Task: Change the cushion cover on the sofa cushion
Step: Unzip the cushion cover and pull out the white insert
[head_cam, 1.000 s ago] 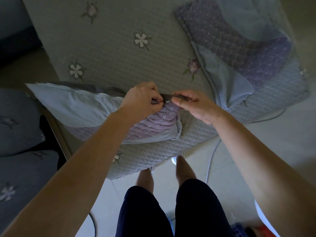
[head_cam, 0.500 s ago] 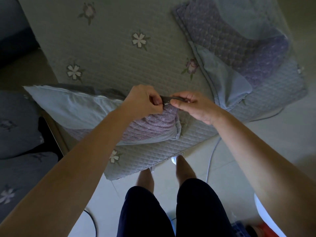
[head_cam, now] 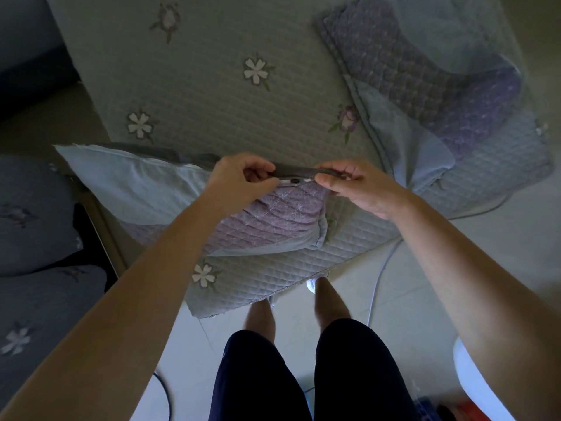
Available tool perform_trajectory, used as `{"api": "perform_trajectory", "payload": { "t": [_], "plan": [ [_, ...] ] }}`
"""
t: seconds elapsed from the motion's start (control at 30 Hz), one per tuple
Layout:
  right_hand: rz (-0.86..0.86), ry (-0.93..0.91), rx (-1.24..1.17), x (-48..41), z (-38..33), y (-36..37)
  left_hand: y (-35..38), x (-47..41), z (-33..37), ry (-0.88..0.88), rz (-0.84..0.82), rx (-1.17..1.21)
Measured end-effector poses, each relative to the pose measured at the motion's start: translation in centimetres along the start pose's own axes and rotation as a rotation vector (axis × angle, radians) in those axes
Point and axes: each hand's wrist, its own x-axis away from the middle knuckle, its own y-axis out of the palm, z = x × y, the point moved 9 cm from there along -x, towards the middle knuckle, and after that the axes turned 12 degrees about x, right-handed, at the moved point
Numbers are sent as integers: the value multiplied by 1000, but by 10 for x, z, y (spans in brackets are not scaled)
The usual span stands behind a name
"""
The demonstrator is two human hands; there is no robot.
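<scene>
My left hand [head_cam: 243,182] pinches the open edge of the cushion cover [head_cam: 273,220] with curled fingers. My right hand [head_cam: 355,186] pinches the same edge close by, and the small zip pull [head_cam: 293,180] sits between them. Just above the zip shows a strip of the dark grey cushion [head_cam: 299,171], which lies under my hands on the quilted sofa spread [head_cam: 212,86]. The grey shows again beyond my left hand, so the opening looks mostly unzipped. Beyond my right hand lies a second cover [head_cam: 409,71], folded and flat. I judge the zip is mid-run, but cannot tell whether this cover is going on or coming off.
</scene>
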Motion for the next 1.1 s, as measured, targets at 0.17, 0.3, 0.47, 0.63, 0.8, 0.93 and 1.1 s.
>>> {"api": "perform_trajectory", "payload": {
  "t": [0.17, 0.3, 0.47, 0.63, 0.8, 0.93, 1.1],
  "plan": [
    [18, -9, -2, 0, -9, 4, 18, 4, 6, 6, 119, -58],
    [14, -21, 13, 5, -11, 7, 24, 0, -1, -91, 134, -118],
    [12, -24, 60, 6, -11, 11, 26, 3, -6, -168, 111, -38],
    [9, -33, 13, 7, -11, 10, 10, 8, -6, -124, 205, -188],
    [13, 33, -52, 14, 4, -1, -64, 23, -61, -241, 380, -266],
    [-28, 23, -7, 11, 1, 5, -91, 36, -76, -193, 451, -226],
    [33, 18, 215, -2, -20, 3, -18, 33, -18, 191, 230, -212]
  ]
}}
